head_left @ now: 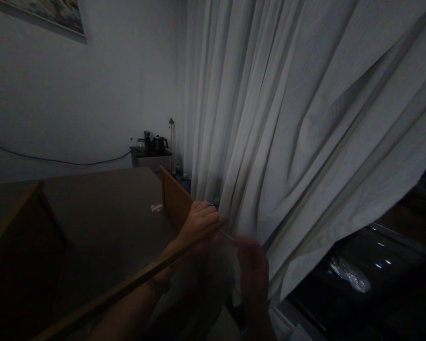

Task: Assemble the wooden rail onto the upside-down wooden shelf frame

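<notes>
A long narrow wooden edge (pixel 128 287) runs from the lower left up to the middle of the view. At its far end my left hand (pixel 200 219) is closed round the wood, its forearm passing behind the edge. An upright brown wooden panel (pixel 173 192) stands just beyond that hand. My right hand (pixel 253 263), slightly blurred, pinches a thin shiny metal rod (pixel 227 234) whose tip meets the wood's end. Dim light hides the rod's exact kind. Another dark wooden panel (pixel 17 241) rises at the left.
A brown flat surface (pixel 110 203) carries small white pieces (pixel 156 207). Long white curtains (pixel 248 118) hang close beside my right hand. A black kettle (pixel 159 143) stands on a low cabinet (pixel 152 162) at the back. Crumpled clear plastic (pixel 351 274) lies at the right.
</notes>
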Demonstrator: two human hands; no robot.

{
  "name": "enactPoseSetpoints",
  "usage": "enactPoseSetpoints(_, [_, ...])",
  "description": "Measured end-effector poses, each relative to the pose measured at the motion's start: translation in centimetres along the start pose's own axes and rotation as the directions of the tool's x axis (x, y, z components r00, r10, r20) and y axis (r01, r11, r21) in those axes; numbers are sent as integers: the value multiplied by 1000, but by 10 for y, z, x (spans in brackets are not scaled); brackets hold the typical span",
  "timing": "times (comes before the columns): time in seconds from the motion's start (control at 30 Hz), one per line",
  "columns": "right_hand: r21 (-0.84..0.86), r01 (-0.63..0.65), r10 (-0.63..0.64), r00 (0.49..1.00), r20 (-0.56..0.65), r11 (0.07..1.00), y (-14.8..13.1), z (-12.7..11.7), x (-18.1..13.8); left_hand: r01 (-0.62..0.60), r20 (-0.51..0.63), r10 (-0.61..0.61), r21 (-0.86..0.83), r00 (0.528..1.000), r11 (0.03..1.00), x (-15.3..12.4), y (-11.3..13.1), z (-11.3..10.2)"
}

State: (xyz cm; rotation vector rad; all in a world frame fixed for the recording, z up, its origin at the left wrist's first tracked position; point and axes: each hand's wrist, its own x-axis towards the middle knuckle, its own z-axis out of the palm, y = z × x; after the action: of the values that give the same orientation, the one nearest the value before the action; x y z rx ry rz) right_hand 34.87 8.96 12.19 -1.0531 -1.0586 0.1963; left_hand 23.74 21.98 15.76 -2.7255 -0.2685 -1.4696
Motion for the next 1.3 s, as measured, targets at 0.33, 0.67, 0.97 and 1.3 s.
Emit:
enactPoseSetpoints(0.33, [327,-274,227,958,176,904,-7,23,1,-6,-21,6,12,1000,1000,0,0,0])
enactPoseSetpoints(0.67, [-357,237,-206,971,124,903,-19,2,1,-19,-34,18,-6,999,1000,-2,-2,3])
enactPoseSetpoints(0.97, [-487,533,-480,843,241,692,-14,-16,5,-22,-42,22,-15,999,1000,0,0,1])
enactPoseSetpoints(1.3, [-378,673,-552,738,388,635,-12,-18,2,2,-32,-2,-1,999,1000,-3,-4,6])
